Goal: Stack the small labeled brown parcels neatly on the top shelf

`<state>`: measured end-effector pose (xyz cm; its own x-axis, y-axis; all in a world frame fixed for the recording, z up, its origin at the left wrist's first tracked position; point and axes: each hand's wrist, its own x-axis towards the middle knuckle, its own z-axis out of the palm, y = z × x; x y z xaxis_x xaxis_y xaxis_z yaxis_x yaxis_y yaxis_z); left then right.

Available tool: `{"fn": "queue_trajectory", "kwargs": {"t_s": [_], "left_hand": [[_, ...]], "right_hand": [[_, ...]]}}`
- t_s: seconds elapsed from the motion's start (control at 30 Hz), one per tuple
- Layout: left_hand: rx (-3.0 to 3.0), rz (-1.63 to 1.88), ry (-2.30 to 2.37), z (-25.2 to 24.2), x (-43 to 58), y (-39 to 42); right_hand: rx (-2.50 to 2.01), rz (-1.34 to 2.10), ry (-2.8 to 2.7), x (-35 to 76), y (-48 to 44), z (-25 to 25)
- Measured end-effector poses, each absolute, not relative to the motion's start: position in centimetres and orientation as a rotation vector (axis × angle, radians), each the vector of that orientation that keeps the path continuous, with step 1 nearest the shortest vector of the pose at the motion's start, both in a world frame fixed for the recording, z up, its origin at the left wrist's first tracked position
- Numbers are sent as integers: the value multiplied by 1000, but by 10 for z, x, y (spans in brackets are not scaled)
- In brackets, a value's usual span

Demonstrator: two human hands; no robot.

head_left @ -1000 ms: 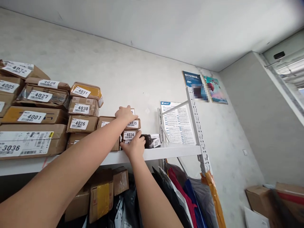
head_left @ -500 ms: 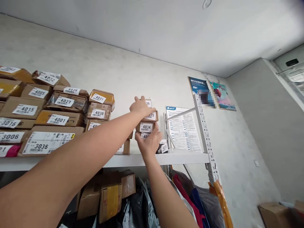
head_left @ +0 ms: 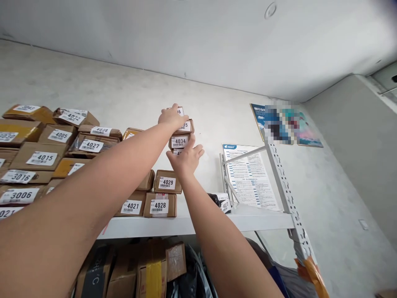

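Observation:
A small stack of brown cardboard parcels [head_left: 180, 140] with white number labels, 4034 among them, is lifted well above the white shelf [head_left: 217, 221]. My left hand [head_left: 171, 117] presses down on the top parcel. My right hand [head_left: 185, 159] cups the stack from underneath, fingers spread against its bottom. Below the stack, parcels 4029 [head_left: 168, 181], 4028 [head_left: 160, 205] and 4021 [head_left: 132, 205] rest on the shelf.
Many labelled brown parcels [head_left: 46, 157] are piled on the shelf's left part. A small black parcel [head_left: 221, 200] lies near the shelf's right end, by the perforated metal upright [head_left: 285, 194]. Paper notices and posters [head_left: 249, 176] hang on the wall. More boxes [head_left: 149, 269] sit below.
Both hands have raised the small stack of parcels off the shelf and up, uncovering parcels 4029 and 4028 beneath. The view has tilted upward.

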<state>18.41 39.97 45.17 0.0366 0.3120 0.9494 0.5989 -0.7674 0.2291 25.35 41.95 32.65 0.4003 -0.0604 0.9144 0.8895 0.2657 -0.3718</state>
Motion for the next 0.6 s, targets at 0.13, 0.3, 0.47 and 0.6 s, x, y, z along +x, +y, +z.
{"fn": "queue_trajectory", "kwargs": {"t_s": [0.13, 0.3, 0.47, 0.6], "left_hand": [[-2025, -1703, -1051, 454, 177, 415], [-2049, -1574, -1184, 440, 173, 438], [-2050, -1608, -1226, 430, 175, 443], [-2030, -1633, -1224, 428, 177, 443]], "right_hand": [[-1125, -676, -969, 233, 435, 324], [-1272, -639, -1042, 224, 451, 311], [-1406, -618, -1134, 245, 436, 297], [-1449, -214, -1214, 262, 426, 286]]}}
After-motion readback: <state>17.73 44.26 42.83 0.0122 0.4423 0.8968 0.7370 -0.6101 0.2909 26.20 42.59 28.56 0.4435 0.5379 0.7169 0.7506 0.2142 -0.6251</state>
